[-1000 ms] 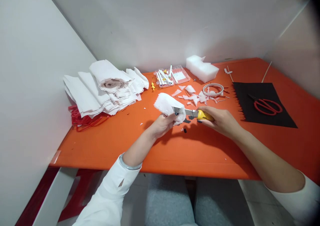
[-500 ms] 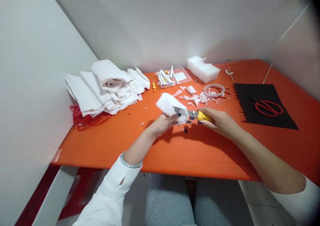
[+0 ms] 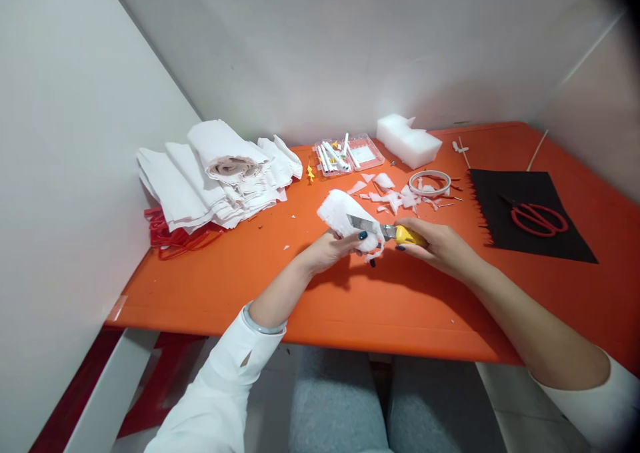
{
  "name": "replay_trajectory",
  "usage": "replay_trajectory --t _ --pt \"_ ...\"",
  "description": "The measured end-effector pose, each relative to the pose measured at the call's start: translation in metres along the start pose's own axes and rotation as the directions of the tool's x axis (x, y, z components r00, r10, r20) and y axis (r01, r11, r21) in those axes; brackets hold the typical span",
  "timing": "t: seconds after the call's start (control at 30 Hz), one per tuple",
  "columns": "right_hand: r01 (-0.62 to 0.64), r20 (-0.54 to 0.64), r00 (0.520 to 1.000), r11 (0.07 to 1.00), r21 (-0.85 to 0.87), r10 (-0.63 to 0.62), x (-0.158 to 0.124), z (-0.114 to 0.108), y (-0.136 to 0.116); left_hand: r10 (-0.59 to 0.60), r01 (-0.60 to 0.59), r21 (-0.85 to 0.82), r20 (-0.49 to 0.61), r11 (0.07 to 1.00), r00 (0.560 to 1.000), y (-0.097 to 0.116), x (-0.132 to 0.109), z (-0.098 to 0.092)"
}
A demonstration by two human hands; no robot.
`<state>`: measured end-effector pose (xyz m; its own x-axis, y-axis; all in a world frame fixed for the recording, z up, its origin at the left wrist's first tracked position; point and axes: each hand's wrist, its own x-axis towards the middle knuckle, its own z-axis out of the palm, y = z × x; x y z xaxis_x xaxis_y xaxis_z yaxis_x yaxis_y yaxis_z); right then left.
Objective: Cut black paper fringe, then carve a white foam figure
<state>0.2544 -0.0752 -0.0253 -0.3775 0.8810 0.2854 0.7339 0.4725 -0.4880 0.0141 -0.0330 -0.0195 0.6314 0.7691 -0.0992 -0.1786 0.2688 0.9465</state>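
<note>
My left hand (image 3: 333, 249) grips a white foam piece (image 3: 338, 211) from its near side, thumb lying along the top close to the blade. In my right hand (image 3: 435, 243) is a yellow utility knife (image 3: 409, 235), its wide metal blade reaching left across the foam's right end. A thin shaving curls down from that end beside the blade. Beneath the foam a small dark scrap shows on the orange table (image 3: 320, 309). My left fingers under the foam are mostly hidden.
White foam scraps (image 3: 393, 201) and a white ring (image 3: 430, 183) lie beyond my hands. Behind are a marker box (image 3: 367, 153) and a foam block (image 3: 407, 143). Folded white cloth (image 3: 220, 179) is at left; red-handled scissors (image 3: 539, 219) rest on black sheet (image 3: 493, 229) at right.
The blade has shaved the foam's right end, and a thin strip now hangs there. The foam has shifted slightly right; both hands keep their hold.
</note>
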Motion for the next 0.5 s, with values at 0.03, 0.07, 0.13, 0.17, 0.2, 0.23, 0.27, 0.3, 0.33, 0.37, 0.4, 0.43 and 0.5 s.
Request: replay_trajectory --t 0.03,0.07,0.13,0.17,0.2,0.23,0.27,0.3,0.33,0.37,0.4,0.43,0.5 --pt "-0.005 -0.005 1.000 1.000 -0.010 0.005 -0.0003 0.0002 0.0008 0.007 -0.007 0.005 0.004 1.000 1.000 0.0009 -0.0006 -0.0004" --pt "-0.009 -0.003 1.000 1.000 -0.019 0.009 -0.0005 0.0003 0.0013 0.013 -0.013 0.024 0.019 1.000 1.000 0.0018 -0.0014 -0.0007" --pt "-0.011 0.009 1.000 1.000 -0.025 0.011 -0.0008 0.0003 0.0017 -0.001 -0.004 0.099 0.058 0.995 0.998 0.0031 -0.0036 -0.0007" --pt "-0.012 0.016 1.000 1.000 -0.019 0.012 -0.0008 0.0000 0.0016 -0.023 0.014 0.138 0.067 0.990 0.998 0.0035 -0.0048 -0.0003" --pt "-0.014 0.020 1.000 1.000 -0.009 0.014 -0.0007 -0.0004 0.0015 -0.042 0.031 0.164 0.063 0.986 0.997 0.0036 -0.0059 0.0003" --pt "-0.017 0.020 1.000 1.000 0.001 0.016 -0.0005 -0.0010 0.0014 -0.060 0.049 0.177 0.054 0.983 0.997 0.0037 -0.0067 0.0009" --pt "-0.020 0.014 1.000 1.000 0.010 0.020 -0.0003 -0.0018 0.0013 -0.072 0.063 0.181 0.045 0.981 0.996 0.0036 -0.0071 0.0012" --pt "-0.023 0.004 1.000 1.000 0.016 0.023 -0.0001 -0.0027 0.0011 -0.078 0.069 0.182 0.039 0.981 0.996 0.0033 -0.0071 0.0010" --pt "-0.027 -0.007 1.000 0.999 0.017 0.027 0.0000 -0.0036 0.0009 -0.075 0.068 0.183 0.032 0.981 0.997 0.0030 -0.0067 0.0003" --pt "-0.033 -0.023 0.999 0.999 0.016 0.033 0.0002 -0.0044 0.0005 -0.068 0.063 0.185 0.021 0.981 0.997 0.0026 -0.0059 -0.0008" --pt "-0.041 -0.038 0.998 0.999 0.014 0.042 0.0003 -0.0052 0.0000 -0.059 0.058 0.186 0.004 0.981 0.998 0.0020 -0.0048 -0.0023" --pt "-0.052 -0.049 0.997 0.999 0.015 0.052 0.0004 -0.0058 -0.0006 -0.051 0.053 0.183 -0.018 0.982 0.999 0.0014 -0.0034 -0.0040" --pt "-0.072 -0.056 0.996 0.997 0.025 0.073 0.0006 -0.0065 -0.0017 -0.040 0.050 0.154 -0.072 0.987 0.997 -0.0001 -0.0004 -0.0068"
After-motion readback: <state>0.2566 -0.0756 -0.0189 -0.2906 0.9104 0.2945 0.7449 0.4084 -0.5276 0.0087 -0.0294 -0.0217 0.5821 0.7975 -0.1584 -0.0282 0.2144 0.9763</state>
